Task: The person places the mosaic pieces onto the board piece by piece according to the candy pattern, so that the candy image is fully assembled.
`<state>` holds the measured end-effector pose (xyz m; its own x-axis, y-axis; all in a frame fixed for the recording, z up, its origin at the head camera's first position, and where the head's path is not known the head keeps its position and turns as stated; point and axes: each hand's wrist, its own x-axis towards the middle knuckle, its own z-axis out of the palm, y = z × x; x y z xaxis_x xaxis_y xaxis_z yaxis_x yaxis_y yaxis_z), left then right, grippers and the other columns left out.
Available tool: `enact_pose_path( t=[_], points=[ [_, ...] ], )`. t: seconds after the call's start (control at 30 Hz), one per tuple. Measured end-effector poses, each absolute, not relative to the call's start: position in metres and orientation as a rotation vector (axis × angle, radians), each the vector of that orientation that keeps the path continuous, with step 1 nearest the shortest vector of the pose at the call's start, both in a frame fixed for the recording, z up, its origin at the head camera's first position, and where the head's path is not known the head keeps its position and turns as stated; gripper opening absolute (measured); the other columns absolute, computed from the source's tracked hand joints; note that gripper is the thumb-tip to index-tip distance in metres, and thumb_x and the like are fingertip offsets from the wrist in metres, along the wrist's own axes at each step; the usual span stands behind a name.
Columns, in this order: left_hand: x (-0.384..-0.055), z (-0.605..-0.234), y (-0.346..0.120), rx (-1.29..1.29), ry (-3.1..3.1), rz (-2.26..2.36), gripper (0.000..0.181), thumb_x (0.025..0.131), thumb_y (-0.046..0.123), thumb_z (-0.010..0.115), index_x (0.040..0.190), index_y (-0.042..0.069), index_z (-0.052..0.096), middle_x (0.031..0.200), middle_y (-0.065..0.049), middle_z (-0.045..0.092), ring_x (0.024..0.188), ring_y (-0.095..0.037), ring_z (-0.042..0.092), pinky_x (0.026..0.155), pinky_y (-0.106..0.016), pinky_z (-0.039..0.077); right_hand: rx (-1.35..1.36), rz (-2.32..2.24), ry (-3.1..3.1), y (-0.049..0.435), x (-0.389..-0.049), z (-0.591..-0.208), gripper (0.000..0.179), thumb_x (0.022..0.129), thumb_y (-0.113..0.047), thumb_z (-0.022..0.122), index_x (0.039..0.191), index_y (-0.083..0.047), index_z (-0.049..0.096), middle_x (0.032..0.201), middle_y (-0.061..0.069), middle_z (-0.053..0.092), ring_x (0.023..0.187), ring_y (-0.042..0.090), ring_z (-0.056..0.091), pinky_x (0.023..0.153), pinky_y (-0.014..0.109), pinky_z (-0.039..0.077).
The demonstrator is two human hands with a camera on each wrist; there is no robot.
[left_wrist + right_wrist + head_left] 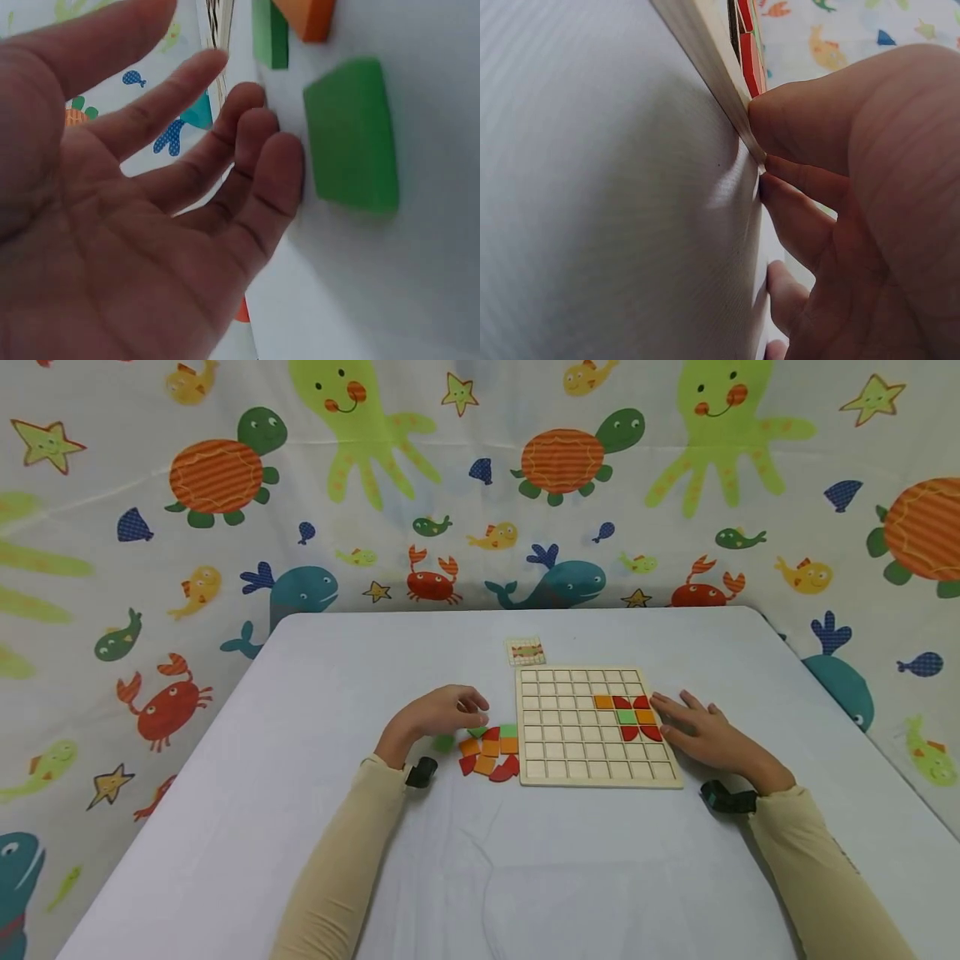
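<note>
My left hand (442, 710) hovers beside the pile of loose pieces (491, 748), its fingers slightly bent and holding nothing. In the left wrist view its fingertips are near a green piece (352, 139) on the table. A wooden grid board (557, 741) lies to the right of the pile. Red, orange and green pieces fill several cells near its right side, among them a green square (626, 717). My right hand (708, 735) touches the board's right edge. From the right wrist, the thumb (802, 120) and fingertips meet that wooden edge.
A small patterned card (527, 652) lies behind the board's far left corner. The white table (225, 827) reaches back to a cloth (465, 443) printed with sea animals. Dark wrist cameras sit on both wrists.
</note>
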<state>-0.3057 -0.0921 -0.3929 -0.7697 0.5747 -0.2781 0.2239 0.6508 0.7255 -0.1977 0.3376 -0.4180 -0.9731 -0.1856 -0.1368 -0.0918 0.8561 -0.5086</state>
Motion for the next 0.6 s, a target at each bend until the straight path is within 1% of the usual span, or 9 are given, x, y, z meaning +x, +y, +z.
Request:
enact_pose_path(
  t=[0.13,0.23,0.37,0.6],
  points=[
    [-0.3076,-0.3947,-0.0938,0.672,2.387,0.880,0.027,0.102,0.017,0.074,0.125,0.003,0.069,0.122,-0.013,0.065,0.115,-0.031,0.057,0.103,-0.043,0.051,-0.203,-0.755,2.851,0.3396,-0.1984,-0.4198,0.065,0.111,-0.030,0.058,0.163,0.002,0.036,0.169,0.032,0.024,0.155,0.061,0.002,0.116,0.080,-0.003],
    [-0.3078,-0.3961,-0.0931,0.697,2.403,0.835,0.024,0.100,0.014,0.075,0.122,0.005,0.068,0.123,-0.014,0.062,0.117,-0.031,0.054,0.101,-0.042,0.051,-0.202,-0.756,2.850,0.3405,-0.1987,-0.4207,0.065,0.111,-0.030,0.058,0.163,0.002,0.036,0.169,0.031,0.024,0.156,0.060,0.001,0.117,0.080,-0.003],
    [-0.3056,-0.3973,-0.0908,0.717,2.434,0.776,0.023,0.100,0.013,0.075,0.120,0.007,0.065,0.122,-0.014,0.057,0.117,-0.030,0.051,0.099,-0.040,0.050,-0.209,-0.759,2.853,0.3408,-0.1987,-0.4212,0.065,0.111,-0.030,0.058,0.163,0.002,0.036,0.169,0.031,0.024,0.156,0.060,0.001,0.116,0.080,-0.003],
    [-0.3040,-0.4004,-0.0883,0.718,2.487,0.777,0.025,0.100,0.013,0.077,0.115,0.006,0.059,0.108,-0.011,0.055,0.107,-0.028,0.053,0.092,-0.037,0.049,-0.203,-0.741,2.862,0.3413,-0.1979,-0.4201,0.064,0.111,-0.028,0.058,0.163,0.002,0.036,0.169,0.031,0.025,0.155,0.061,0.002,0.117,0.080,-0.001]
  ],
)
